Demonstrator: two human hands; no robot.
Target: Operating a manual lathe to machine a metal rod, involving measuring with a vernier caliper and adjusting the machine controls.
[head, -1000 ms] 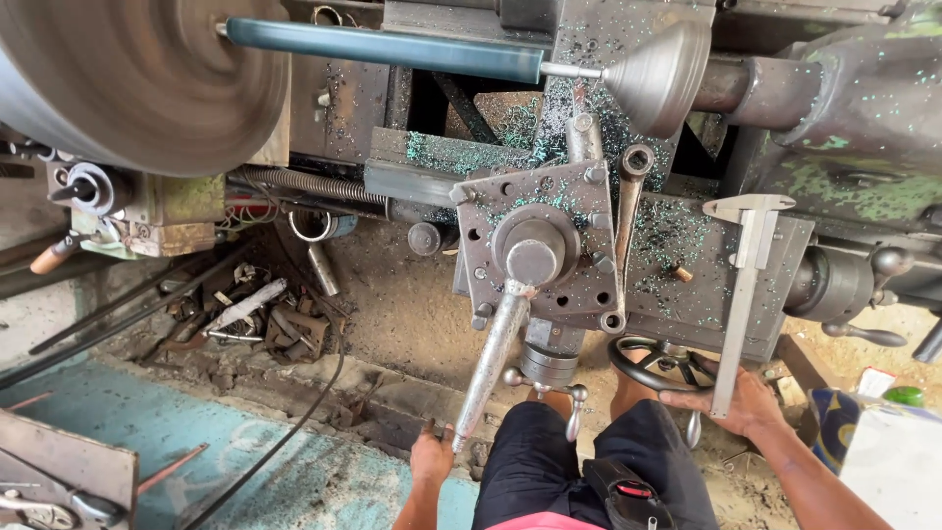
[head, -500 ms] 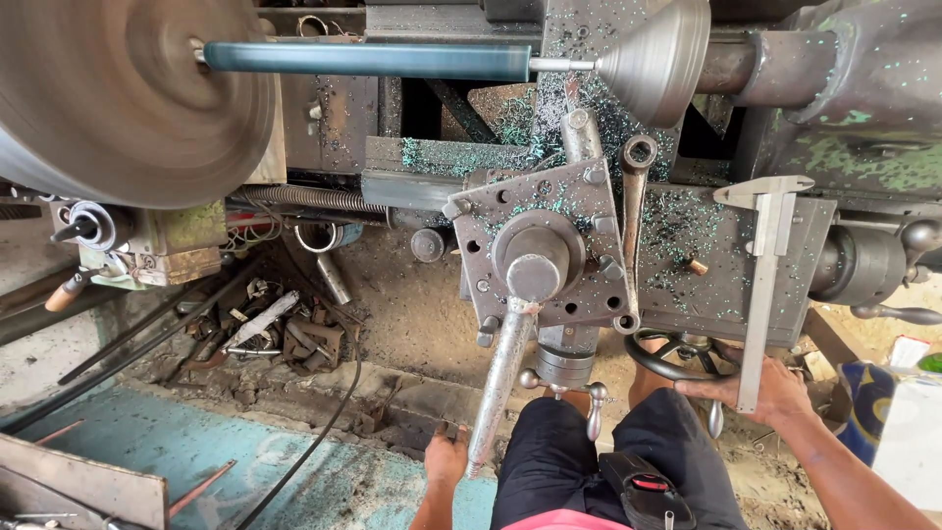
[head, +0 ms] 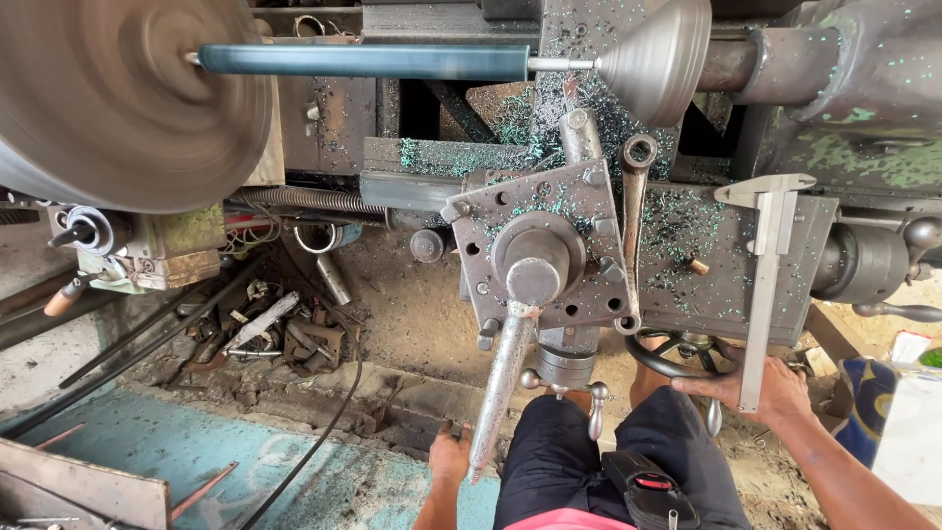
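Right hand point(head: 775, 393): fingers curled on the handwheel point(head: 677, 355), just under the caliper point(head: 770, 285) lying on the carriage. Left hand point(head: 449, 456): low beside the long lever point(head: 502, 388); whether it grips anything, cannot tell. Teal rod point(head: 373, 61): held between spinning chuck point(head: 118, 98) and cone point(head: 657, 54). Advice: turn the wheel slowly and evenly, sleeves clear of chuck.

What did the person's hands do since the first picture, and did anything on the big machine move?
Not much changed. The right hand stays at the handwheel under the caliper; the left hand stays low by the long lever. Nothing was picked up or let go. The round chuck keeps spinning the blue rod. Only the camera view shifted a little.
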